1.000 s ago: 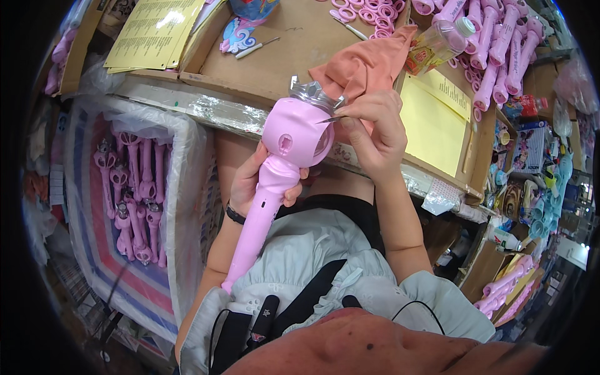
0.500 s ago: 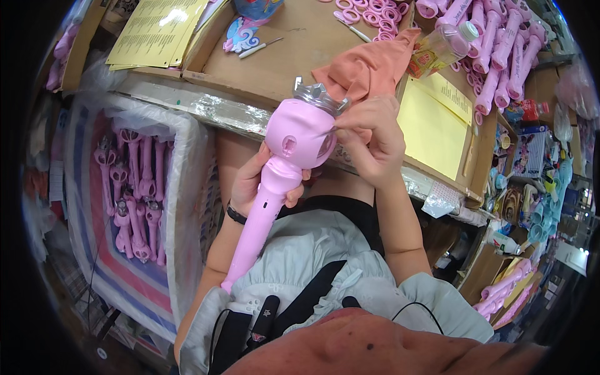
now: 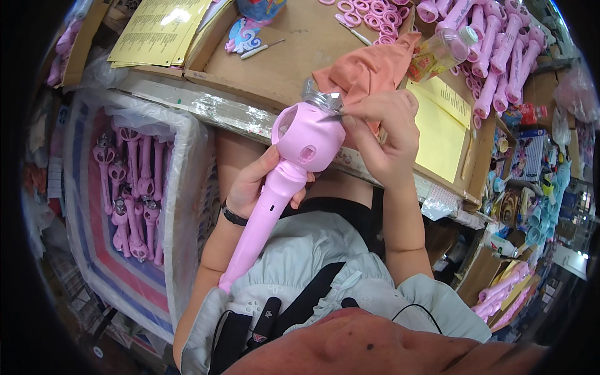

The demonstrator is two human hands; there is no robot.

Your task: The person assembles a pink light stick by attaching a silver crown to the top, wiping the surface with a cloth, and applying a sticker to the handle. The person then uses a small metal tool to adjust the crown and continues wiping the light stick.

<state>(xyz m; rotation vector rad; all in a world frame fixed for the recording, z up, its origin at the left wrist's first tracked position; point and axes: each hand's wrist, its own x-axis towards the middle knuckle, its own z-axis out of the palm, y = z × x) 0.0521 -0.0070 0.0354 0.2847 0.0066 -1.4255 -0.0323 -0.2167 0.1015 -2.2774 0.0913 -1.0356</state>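
Cardboard covers the worktop [image 3: 294, 56], which runs across the upper part of the view with a strip of clear tape along its near edge. To the person's left, below the worktop, stands a large box lined with clear plastic [image 3: 134, 206], holding a batch of pink wands [image 3: 128, 194] like the one in hand. Yellow printed sheets [image 3: 159, 31] lie at the far left of the worktop, and another yellow sheet [image 3: 440, 125] lies at the right. A heap of pink handles [image 3: 494, 56] sits at the far right, with a scatter of pink rings [image 3: 369, 9] beside it. An orange cloth [image 3: 369, 69] lies crumpled near the worktop's edge, just behind the hands, and a small clear bottle [image 3: 440, 53] lies next to it.

The pink toy wand [image 3: 281, 187] is held in the air over the person's lap, just in front of the worktop's edge, its round head up and its long handle slanting down to the left. The left hand [image 3: 256, 187] is wrapped around the neck below the head, fingers curled closed on it. The right hand [image 3: 384, 140] is at the top of the head, its fingers pressed together in a pinch at the silver crown piece [image 3: 322, 100] fitted there. A dark band [image 3: 234, 215] circles the left wrist.
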